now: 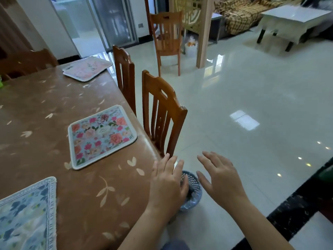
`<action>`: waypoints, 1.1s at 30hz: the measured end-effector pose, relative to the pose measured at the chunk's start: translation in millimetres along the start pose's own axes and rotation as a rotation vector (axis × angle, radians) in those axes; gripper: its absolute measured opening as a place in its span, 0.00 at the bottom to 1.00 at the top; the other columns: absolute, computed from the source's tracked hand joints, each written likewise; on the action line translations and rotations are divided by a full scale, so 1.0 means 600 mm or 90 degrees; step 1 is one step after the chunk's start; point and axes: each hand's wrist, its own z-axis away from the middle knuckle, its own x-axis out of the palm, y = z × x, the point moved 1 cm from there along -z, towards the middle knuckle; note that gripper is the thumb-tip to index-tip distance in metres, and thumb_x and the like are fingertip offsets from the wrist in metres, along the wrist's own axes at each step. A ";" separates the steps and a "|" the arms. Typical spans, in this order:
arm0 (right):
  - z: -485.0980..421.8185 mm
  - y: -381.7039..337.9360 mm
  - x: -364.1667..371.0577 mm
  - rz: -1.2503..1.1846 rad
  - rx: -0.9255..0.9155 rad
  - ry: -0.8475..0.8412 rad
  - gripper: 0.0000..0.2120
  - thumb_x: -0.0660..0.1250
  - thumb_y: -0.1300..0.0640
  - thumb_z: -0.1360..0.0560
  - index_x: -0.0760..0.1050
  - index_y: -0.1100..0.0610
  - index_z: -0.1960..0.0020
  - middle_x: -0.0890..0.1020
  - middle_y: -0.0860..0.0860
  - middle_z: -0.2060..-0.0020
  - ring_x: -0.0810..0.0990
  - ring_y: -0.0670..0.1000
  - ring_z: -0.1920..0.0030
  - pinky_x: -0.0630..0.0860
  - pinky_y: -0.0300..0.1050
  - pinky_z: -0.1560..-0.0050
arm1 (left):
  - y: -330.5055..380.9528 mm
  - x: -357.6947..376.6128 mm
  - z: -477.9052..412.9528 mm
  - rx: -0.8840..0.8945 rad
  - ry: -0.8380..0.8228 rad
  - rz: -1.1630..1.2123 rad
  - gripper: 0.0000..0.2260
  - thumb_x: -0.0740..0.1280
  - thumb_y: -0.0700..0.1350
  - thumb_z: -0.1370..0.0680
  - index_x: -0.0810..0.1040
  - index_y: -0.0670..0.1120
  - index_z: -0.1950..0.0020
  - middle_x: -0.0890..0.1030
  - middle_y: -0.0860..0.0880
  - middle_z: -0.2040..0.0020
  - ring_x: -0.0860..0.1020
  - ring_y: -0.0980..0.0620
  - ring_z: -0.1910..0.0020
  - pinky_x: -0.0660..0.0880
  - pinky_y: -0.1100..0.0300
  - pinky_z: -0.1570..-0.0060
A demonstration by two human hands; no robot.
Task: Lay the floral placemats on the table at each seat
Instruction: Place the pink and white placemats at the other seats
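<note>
Three floral placemats lie on the brown table (45, 109). A pink-rose placemat (101, 136) lies near the right edge, in front of a wooden chair (162, 116). A blue-flowered placemat (27, 215) sits at the near left, cut off by the frame. A pale pink placemat (88, 68) rests at the far end. My left hand (167, 184) hovers open over the table's near right corner, holding nothing. My right hand (219, 177) is open too, out over the floor to the right of the table.
A second wooden chair (125, 76) stands tucked at the table's right side, a third chair (168, 38) farther off by a wooden post. A blue perforated basket (193, 190) sits on the floor under my hands. Glossy tiled floor spreads right; a dark counter edge (297, 204) runs at lower right.
</note>
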 end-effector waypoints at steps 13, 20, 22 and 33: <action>-0.153 0.231 -0.044 0.021 0.067 0.062 0.19 0.72 0.58 0.32 0.76 0.60 0.43 0.81 0.58 0.44 0.78 0.60 0.43 0.75 0.59 0.44 | 0.120 0.152 -0.241 0.066 0.005 0.072 0.19 0.73 0.47 0.31 0.77 0.44 0.42 0.79 0.43 0.42 0.75 0.43 0.40 0.63 0.43 0.41; -0.349 0.343 -0.070 0.047 0.000 0.032 0.19 0.72 0.58 0.32 0.76 0.60 0.43 0.81 0.58 0.44 0.79 0.59 0.44 0.75 0.58 0.45 | 0.141 0.216 -0.435 0.006 0.039 0.116 0.19 0.72 0.43 0.31 0.76 0.41 0.41 0.79 0.41 0.42 0.74 0.41 0.40 0.67 0.41 0.41; -0.395 0.368 -0.077 0.047 -0.012 0.030 0.19 0.72 0.57 0.32 0.76 0.60 0.43 0.81 0.57 0.44 0.79 0.59 0.44 0.75 0.58 0.45 | 0.137 0.225 -0.486 -0.011 0.049 0.116 0.19 0.72 0.42 0.31 0.76 0.40 0.41 0.79 0.41 0.42 0.74 0.41 0.40 0.68 0.40 0.41; -0.619 0.450 -0.023 -0.062 -0.073 -0.026 0.18 0.67 0.57 0.28 0.73 0.58 0.39 0.77 0.56 0.39 0.74 0.58 0.38 0.71 0.58 0.38 | 0.103 0.289 -0.647 -0.144 0.023 0.029 0.18 0.72 0.41 0.31 0.76 0.40 0.42 0.79 0.40 0.42 0.74 0.40 0.40 0.69 0.39 0.42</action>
